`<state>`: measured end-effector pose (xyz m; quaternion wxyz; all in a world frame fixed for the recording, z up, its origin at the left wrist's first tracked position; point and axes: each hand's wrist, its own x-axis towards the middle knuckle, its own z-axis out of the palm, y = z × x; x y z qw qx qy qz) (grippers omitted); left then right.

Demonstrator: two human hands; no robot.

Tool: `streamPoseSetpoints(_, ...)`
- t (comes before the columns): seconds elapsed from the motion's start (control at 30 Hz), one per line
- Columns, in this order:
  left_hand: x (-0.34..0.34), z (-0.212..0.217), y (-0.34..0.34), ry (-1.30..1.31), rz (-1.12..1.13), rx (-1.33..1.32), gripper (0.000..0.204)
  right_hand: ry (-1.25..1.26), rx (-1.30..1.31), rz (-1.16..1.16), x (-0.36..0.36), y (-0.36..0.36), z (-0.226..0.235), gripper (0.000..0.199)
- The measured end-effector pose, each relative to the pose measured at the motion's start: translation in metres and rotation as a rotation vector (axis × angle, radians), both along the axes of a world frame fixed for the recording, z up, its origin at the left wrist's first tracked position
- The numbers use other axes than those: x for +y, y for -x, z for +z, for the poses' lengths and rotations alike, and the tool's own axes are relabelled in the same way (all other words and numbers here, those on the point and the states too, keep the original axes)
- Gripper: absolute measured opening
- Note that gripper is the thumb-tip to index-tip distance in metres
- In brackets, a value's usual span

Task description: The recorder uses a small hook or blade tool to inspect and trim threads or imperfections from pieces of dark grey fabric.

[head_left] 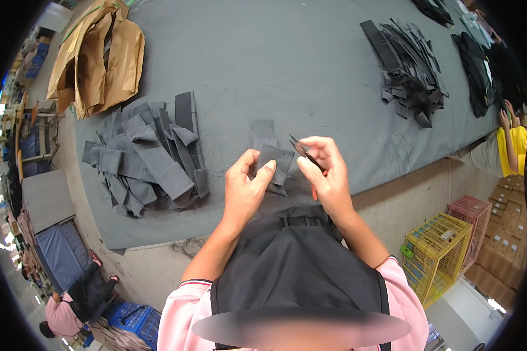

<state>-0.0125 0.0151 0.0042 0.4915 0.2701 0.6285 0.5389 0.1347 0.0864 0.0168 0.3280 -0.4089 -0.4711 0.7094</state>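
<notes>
Between the thumb and fingers of my left hand (247,184) is a dark grey fabric strip (277,159), held up over the near part of the table. My right hand (327,175) is closed around a pair of thread snips (311,155) with dark blades and a bit of orange at the lower end. The snips' tips point up and left, just beyond the strip's upper right corner and apart from it. Behind the strip, a flat grey fabric piece (263,130) lies on the table. A loose heap of grey fabric strips (136,153) spreads to the left of my left hand.
The grey-covered table (275,64) carries an open brown paper bag (108,64) at far left and a stack of dark strips (410,70) at far right. Dark garments (476,73) lie beyond. A person in yellow (514,149) stands by the right edge. Yellow crates (436,254) stand below right.
</notes>
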Motion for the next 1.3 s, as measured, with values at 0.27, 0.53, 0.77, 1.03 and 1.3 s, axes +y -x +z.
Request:
streamPoseSetpoints(0.27,0.006,0.009,-0.008,-0.008,0.090,-0.030,0.008,-0.816,-0.516,-0.015,-0.004,-0.014,0.003,0.024)
streamPoseSetpoints(0.53,0.005,0.007,-0.010,0.013,0.091,-0.037,0.009,-1.135,-0.555,-0.048,0.001,-0.012,-0.004,0.021)
streamPoseSetpoints(0.77,0.007,0.010,-0.011,0.001,0.082,0.012,0.013,-0.772,-0.487,0.010,0.004,-0.010,0.004,0.019)
streamPoseSetpoints(1.03,0.006,0.003,-0.009,0.031,0.062,0.052,0.017,-0.831,-0.503,0.069,0.014,0.006,0.011,0.014)
streamPoseSetpoints(1.3,0.012,-0.003,0.006,0.079,0.017,-0.148,0.029,-0.402,-0.303,0.149,-0.006,-0.014,0.004,0.031)
